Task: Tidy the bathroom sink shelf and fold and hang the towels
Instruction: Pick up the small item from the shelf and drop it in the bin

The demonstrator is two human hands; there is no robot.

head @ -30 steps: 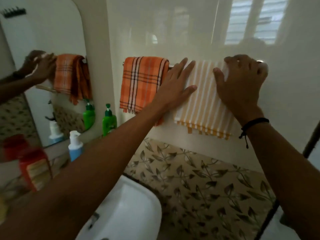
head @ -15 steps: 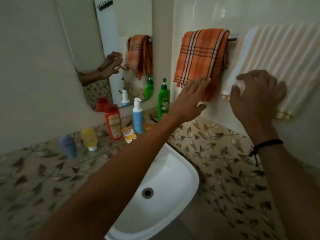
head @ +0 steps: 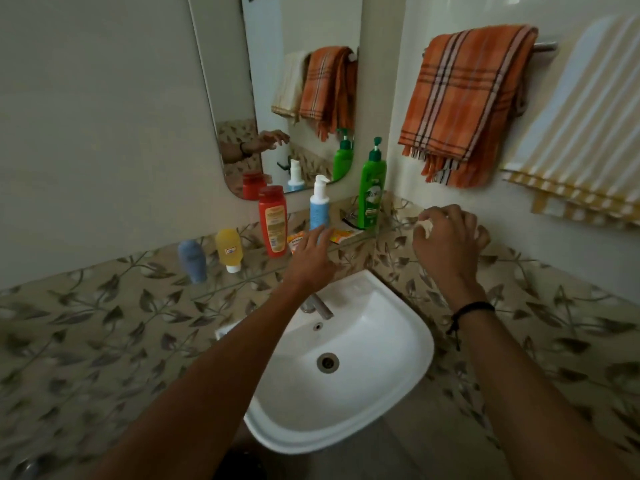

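Note:
An orange plaid towel and a yellow-and-white striped towel hang folded over the rail on the right wall. On the glass shelf stand a green pump bottle, a white-and-blue pump bottle, a red bottle, a yellow tube and a blue tube. An orange sachet lies flat on it. My left hand reaches over the shelf edge, fingers spread, holding nothing. My right hand hovers below the towels, fingers loosely curled and empty.
A white basin with a metal tap sits directly below my arms. A mirror above the shelf reflects the towels and bottles. Leaf-patterned tiles cover the lower walls.
Both hands have left the towels and dropped toward the shelf. My view has swung down and left, so the basin and all the bottles show.

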